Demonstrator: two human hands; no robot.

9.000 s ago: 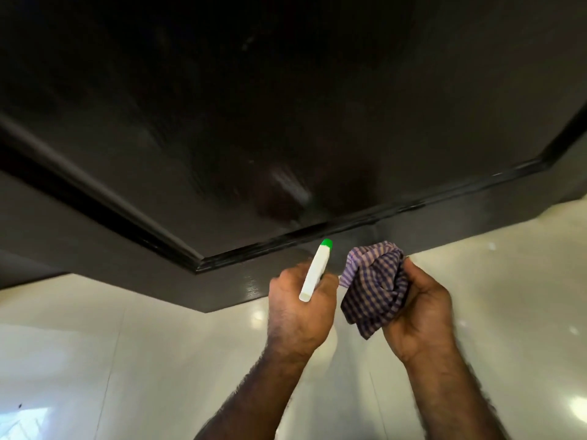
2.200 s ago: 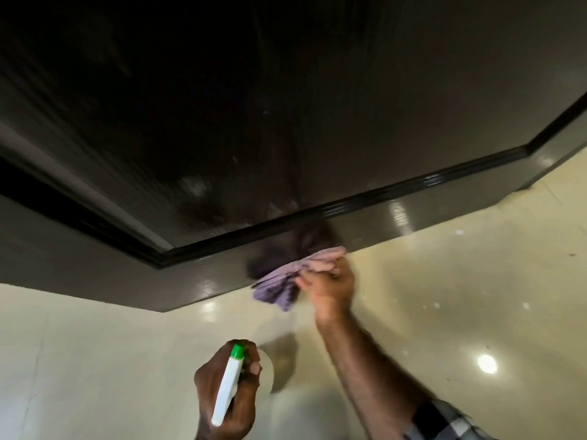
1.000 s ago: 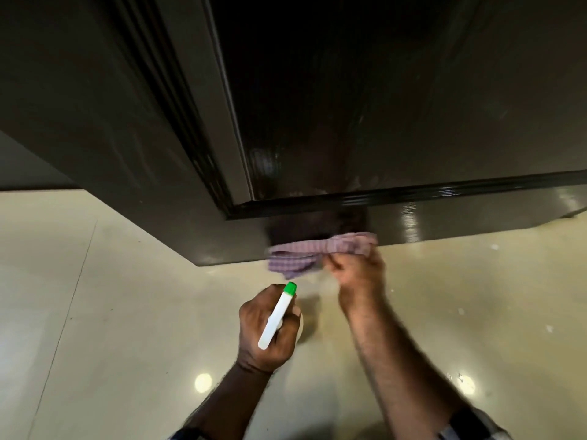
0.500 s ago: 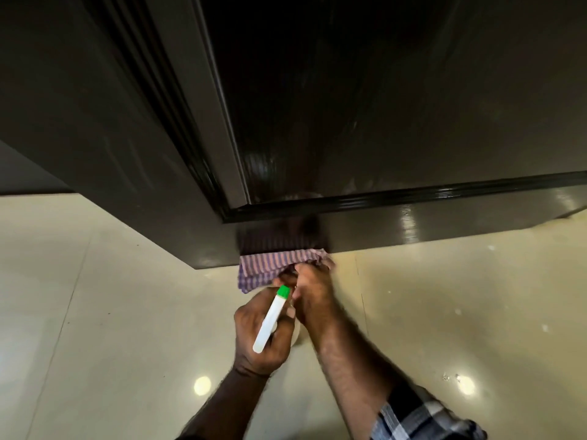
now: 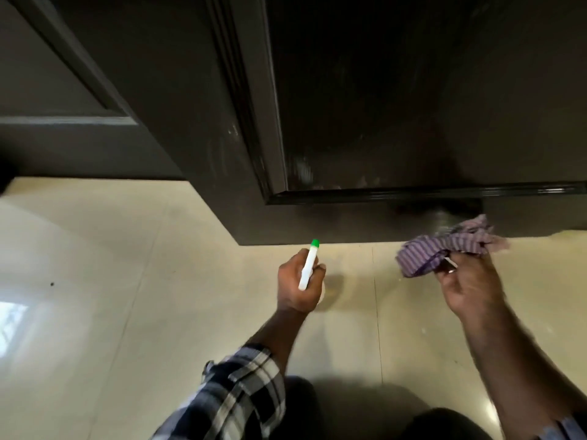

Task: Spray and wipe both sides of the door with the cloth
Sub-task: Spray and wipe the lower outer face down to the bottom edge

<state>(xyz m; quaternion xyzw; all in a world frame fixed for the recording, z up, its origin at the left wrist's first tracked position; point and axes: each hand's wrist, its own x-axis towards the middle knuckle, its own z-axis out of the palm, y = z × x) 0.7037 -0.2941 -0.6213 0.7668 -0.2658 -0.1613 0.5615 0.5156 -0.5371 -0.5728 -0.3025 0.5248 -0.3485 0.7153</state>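
Head view: cloth, soft and light, bunched at centre right against bottom rail of door; best taken by gathered folds; purple-striped, crumpled; gripped by right hand; left hand, frame centre, clenched round white spray bottle, green-tipped; door dark, glossy.

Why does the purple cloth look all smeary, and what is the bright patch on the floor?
Head view: the cloth and right hand are motion-blurred; the left hand with the spray bottle looks sharper. The bright patch is glare on the glossy floor.
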